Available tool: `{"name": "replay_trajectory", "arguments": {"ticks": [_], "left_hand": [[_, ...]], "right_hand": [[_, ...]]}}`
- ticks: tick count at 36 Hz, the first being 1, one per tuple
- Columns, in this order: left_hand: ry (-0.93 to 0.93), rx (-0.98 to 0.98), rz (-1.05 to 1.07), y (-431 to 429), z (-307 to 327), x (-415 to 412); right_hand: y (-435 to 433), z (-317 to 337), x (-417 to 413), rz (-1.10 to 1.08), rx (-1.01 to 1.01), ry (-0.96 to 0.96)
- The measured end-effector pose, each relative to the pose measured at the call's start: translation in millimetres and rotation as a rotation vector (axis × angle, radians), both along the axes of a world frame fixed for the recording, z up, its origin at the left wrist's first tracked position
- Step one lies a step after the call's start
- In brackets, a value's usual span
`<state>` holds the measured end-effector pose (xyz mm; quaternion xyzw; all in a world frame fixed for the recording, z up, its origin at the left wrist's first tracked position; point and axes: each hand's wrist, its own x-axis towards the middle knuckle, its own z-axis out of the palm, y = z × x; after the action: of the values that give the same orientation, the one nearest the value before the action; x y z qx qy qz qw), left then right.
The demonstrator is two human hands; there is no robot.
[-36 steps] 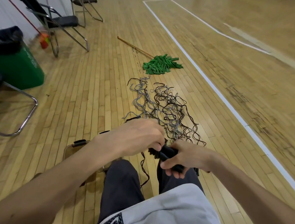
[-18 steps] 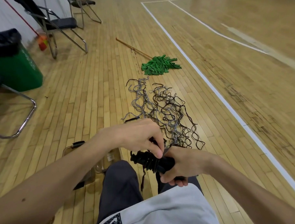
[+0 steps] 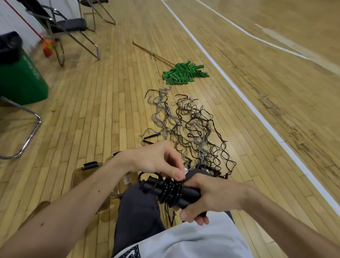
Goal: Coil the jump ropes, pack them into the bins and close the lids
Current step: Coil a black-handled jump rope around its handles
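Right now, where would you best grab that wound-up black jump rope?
Probably by the bare ends of the handles, coming from the person's left. They jut out level beyond the coil; the right hand grips their other end, and the left hand pinches the coil on top.

No legible text or labels

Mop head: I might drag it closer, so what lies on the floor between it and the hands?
Head view: a tangle of loose jump ropes lies between the green mop head and the left hand and right hand.
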<state>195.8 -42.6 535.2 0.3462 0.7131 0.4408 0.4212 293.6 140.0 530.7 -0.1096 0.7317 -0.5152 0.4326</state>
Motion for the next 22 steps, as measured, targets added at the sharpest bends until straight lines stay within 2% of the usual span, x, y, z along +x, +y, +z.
{"name": "replay_trajectory", "arguments": {"ticks": [4,7,16,22], "left_hand": [[-0.264,0.155,0.034,-9.1,-4.4,1.9],[-0.355,0.212,0.07,-15.6,-12.9,3.0],[-0.333,0.305,0.221,-19.8,-23.3,11.9],[-0.318,0.27,0.394,-26.5,-41.3,22.9]], "right_hand": [[-2.8,-1.9,3.5,-0.029,-0.172,-0.017],[-5.6,-1.1,3.2,-0.029,-0.231,0.013],[-7.3,-6.3,4.8,-0.116,-0.298,-0.024],[-10.2,-6.9,6.3,-0.219,-0.31,-0.038]]}}
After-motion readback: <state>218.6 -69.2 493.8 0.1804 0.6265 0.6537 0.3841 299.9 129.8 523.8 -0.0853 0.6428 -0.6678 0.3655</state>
